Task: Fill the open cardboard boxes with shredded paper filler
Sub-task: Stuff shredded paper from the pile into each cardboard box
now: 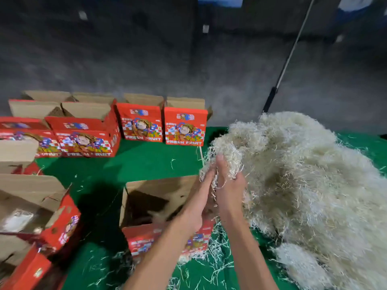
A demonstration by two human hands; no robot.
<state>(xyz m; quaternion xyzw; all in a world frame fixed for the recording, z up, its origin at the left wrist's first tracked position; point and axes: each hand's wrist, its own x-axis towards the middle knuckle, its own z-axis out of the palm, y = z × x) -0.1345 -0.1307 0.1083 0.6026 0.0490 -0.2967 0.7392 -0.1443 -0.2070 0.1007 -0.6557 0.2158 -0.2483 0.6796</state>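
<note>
A big heap of pale shredded paper [303,181] covers the right side of the green table. An open red fruit box [150,208] stands in front of me, its inside dark with a few shreds at the bottom. My left hand [201,197] and my right hand [229,185] are raised together at the heap's left edge, just right of the box's far corner. Between them they hold a clump of shreds [225,151], the left hand with straight fingers pressed against it, the right hand curled round it. Loose strands hang down between the palms.
Several open red boxes [83,130] printed FRESH FRUIT stand in a row at the table's back left. Another open box [41,216] lies at the near left. Stray shreds litter the green table cover [146,160]. A pole [287,65] leans against the grey wall behind the heap.
</note>
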